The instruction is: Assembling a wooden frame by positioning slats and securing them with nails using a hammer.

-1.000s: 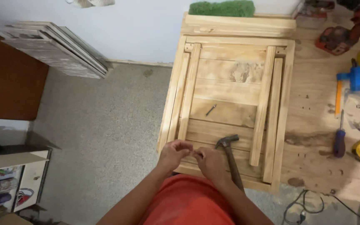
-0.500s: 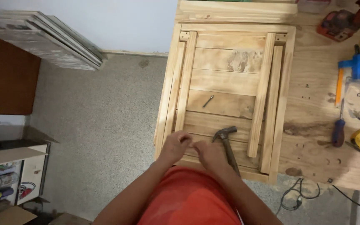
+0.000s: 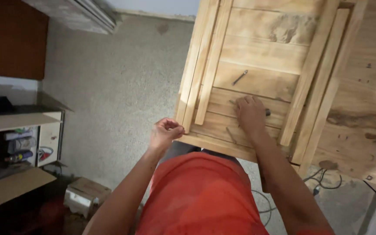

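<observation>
Where the view begins at the far left, an open white shelf unit (image 3: 20, 143) is seen, stocked with small bottles and packets in mixed colours (too blurred to tell apart), with a flat brown cardboard sheet (image 3: 9, 189) lying below it. A small crumpled tan and white box (image 3: 83, 196) is set on the grey speckled floor (image 3: 114, 87) just right of that. Further right, the left hand (image 3: 165, 132) is curled into a loose fist at the near left corner of the pale slatted wooden panel (image 3: 257, 65); its fingertips are pinched together, but whether anything is held between them cannot be told. On the panel a loose dark nail (image 3: 240, 77) is laid on a middle board, well apart from both hands. The right hand (image 3: 251, 114) is pressed flat, fingers spread, on the lower boards, covering a dark object whose end shows just beside the fingers (image 3: 267, 112). At the right, the panel is borne by a plywood workbench (image 3: 362, 109), beneath which black cables (image 3: 327, 182) are coiled.
</observation>
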